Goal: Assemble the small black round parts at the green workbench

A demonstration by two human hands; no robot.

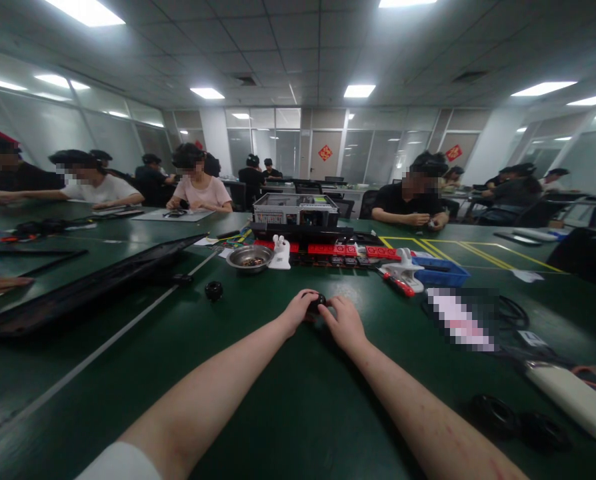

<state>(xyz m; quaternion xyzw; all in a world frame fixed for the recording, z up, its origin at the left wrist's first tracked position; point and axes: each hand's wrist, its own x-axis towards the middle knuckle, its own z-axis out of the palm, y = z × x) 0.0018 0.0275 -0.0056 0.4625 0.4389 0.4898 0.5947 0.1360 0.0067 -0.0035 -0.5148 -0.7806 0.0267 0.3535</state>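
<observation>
Both my hands meet on the dark green table (258,400) in front of me. My left hand (298,312) and my right hand (345,325) are closed together around a small black round part (317,302), of which only the top shows between the fingers. A similar black round part (213,290) lies loose on the table to the left, apart from my hands.
Behind my hands stand a metal bowl (251,258), a white holder (281,253), red trays (348,251), an open computer case (295,212), a blue bin (441,272) and a red-handled screwdriver (399,285). A long black panel (83,290) lies left. Black rings (521,423) and a white device (573,398) lie right. Other people sit around.
</observation>
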